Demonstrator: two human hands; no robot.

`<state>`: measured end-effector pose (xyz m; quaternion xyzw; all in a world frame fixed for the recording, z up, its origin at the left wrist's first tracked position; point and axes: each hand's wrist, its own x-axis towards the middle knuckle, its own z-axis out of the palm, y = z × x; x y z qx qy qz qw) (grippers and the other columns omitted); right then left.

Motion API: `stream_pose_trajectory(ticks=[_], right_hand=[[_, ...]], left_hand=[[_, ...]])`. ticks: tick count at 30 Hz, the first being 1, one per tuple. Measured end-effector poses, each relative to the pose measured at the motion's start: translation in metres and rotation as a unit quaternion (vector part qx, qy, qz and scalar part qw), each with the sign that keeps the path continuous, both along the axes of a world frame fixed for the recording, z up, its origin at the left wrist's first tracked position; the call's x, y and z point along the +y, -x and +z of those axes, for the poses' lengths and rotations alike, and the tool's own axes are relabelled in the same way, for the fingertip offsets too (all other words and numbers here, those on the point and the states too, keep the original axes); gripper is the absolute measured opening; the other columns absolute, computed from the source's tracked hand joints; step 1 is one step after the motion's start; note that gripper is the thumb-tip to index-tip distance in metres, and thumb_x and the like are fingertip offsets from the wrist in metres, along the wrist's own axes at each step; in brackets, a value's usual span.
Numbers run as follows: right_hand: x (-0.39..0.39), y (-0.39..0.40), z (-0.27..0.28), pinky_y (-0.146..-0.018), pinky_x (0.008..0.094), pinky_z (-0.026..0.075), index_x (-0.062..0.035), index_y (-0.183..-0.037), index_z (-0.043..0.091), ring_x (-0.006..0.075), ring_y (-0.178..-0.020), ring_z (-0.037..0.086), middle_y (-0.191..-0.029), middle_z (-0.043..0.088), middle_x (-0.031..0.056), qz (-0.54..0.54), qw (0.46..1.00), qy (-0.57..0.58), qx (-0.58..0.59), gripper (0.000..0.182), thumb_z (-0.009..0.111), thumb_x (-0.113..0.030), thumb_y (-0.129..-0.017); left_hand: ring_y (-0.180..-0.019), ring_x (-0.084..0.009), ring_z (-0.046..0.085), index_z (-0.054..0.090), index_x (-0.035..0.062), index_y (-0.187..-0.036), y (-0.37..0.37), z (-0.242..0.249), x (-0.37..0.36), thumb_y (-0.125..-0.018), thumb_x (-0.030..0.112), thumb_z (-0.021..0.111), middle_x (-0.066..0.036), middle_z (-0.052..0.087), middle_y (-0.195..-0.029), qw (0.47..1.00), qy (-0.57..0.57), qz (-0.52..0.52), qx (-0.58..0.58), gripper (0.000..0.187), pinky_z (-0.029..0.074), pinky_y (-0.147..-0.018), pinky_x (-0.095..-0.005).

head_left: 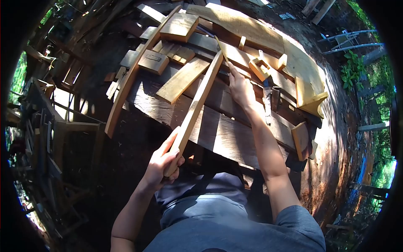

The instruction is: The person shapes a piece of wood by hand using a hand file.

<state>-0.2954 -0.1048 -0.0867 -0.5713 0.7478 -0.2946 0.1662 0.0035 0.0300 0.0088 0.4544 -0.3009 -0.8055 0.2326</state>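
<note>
Left hand (pixel 163 164) wraps a wooden bar (pixel 197 103) slanting from lower to upper centre, its far tip near the right hand (pixel 242 89), closed on a thin strip (pixel 222 48).

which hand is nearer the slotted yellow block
Right. The right hand is just left of the slotted yellow block in view; the left hand is much farther off, holding the near end of the long wooden bar.
</note>
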Motion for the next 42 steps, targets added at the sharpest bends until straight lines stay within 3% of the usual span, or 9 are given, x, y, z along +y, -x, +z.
stream_pose_trajectory(ticks=[3,5,11,18,23,26,28,33,42], right_hand=[[0.002,0.007,-0.002,-0.085,0.0518,0.051,-0.0332,-0.140,0.046,0.0437,-0.092,0.065,-0.101,0.067,0.0248,0.016,0.989,0.148,-0.004,0.042,0.044,-0.032,-0.098],[-0.001,-0.002,0.017,-0.086,0.0514,0.051,-0.0317,-0.140,0.048,0.0430,-0.095,0.065,-0.103,0.066,0.0254,-0.002,1.000,-0.015,-0.003,0.042,0.043,-0.031,-0.098],[-0.038,0.011,0.007,-0.094,0.0485,0.046,-0.0132,-0.133,0.054,0.0447,-0.106,0.060,-0.112,0.062,0.0290,0.031,0.999,-0.029,-0.021,0.040,0.041,-0.030,-0.099],[0.024,-0.037,0.030,-0.082,0.0520,0.052,-0.0353,-0.147,0.034,0.0436,-0.088,0.066,-0.091,0.067,0.0269,0.023,0.991,-0.112,-0.065,0.047,0.040,-0.036,-0.100],[0.006,-0.027,0.022,-0.078,0.0487,0.055,-0.0321,-0.144,0.043,0.0389,-0.084,0.069,-0.090,0.070,0.0210,-0.010,1.000,-0.025,-0.008,0.043,0.040,-0.034,-0.101],[0.025,-0.043,0.061,-0.073,0.0514,0.052,-0.0276,-0.141,0.045,0.0406,-0.080,0.067,-0.085,0.069,0.0197,0.029,0.982,-0.170,-0.083,0.042,0.040,-0.033,-0.100],[0.064,-0.051,0.035,-0.063,0.0471,0.052,-0.0183,-0.131,0.054,0.0386,-0.070,0.066,-0.078,0.066,0.0211,0.164,0.977,-0.026,-0.131,0.036,0.045,-0.025,-0.097],[0.123,-0.075,0.076,-0.066,0.0464,0.053,-0.0230,-0.143,0.044,0.0380,-0.074,0.067,-0.078,0.066,0.0219,0.224,0.973,-0.030,-0.039,0.051,0.048,-0.014,-0.093],[0.022,-0.042,0.042,-0.070,0.0487,0.054,-0.0225,-0.140,0.048,0.0395,-0.074,0.067,-0.083,0.067,0.0225,0.080,0.988,-0.123,-0.048,0.044,0.044,-0.023,-0.096]], left_hand=[[-0.046,-0.0096,0.039,0.021,0.0175,-0.154,0.004,-0.003,0.001,-0.091,0.027,0.050,-0.012,0.048,-0.082,1.000,0.013,-0.001,-0.001,0.070,0.037,-0.039,-0.0207],[-0.054,-0.0085,0.044,0.021,0.0162,-0.155,0.000,0.000,-0.002,-0.095,0.021,0.046,-0.010,0.051,-0.085,0.999,-0.003,-0.010,0.041,0.065,0.040,-0.041,-0.0202],[-0.046,-0.0103,0.038,0.020,0.0190,-0.153,0.007,-0.005,0.003,-0.096,0.030,0.047,-0.012,0.048,-0.087,0.999,0.003,0.009,0.047,0.064,0.034,-0.037,-0.0211],[-0.044,-0.0104,0.040,0.036,0.0138,-0.134,0.005,-0.005,0.007,-0.101,0.043,0.035,-0.011,0.046,-0.090,0.951,-0.206,0.079,0.217,0.044,0.030,-0.031,-0.0194],[-0.045,-0.0111,0.039,0.042,0.0063,-0.120,0.006,0.006,-0.005,-0.101,0.050,0.034,-0.012,0.044,-0.090,0.920,-0.238,0.095,0.296,0.048,0.028,-0.029,-0.0176],[-0.046,-0.0105,0.038,0.042,0.0092,-0.122,-0.001,0.008,-0.012,-0.102,0.051,0.030,-0.013,0.044,-0.090,0.893,-0.265,0.092,0.353,0.048,0.029,-0.028,-0.0173],[-0.046,-0.0105,0.038,0.042,0.0082,-0.123,-0.005,0.005,-0.015,-0.102,0.051,0.030,-0.014,0.044,-0.092,0.888,-0.266,0.099,0.362,0.049,0.029,-0.028,-0.0173],[-0.048,-0.0104,0.039,0.040,0.0057,-0.122,-0.005,0.001,-0.012,-0.103,0.050,0.029,-0.014,0.043,-0.097,0.899,-0.248,0.079,0.352,0.050,0.030,-0.028,-0.0167],[-0.049,-0.0111,0.042,0.039,0.0037,-0.117,0.000,0.001,-0.012,-0.102,0.051,0.031,-0.013,0.044,-0.096,0.927,-0.198,0.063,0.313,0.050,0.032,-0.028,-0.0179]])
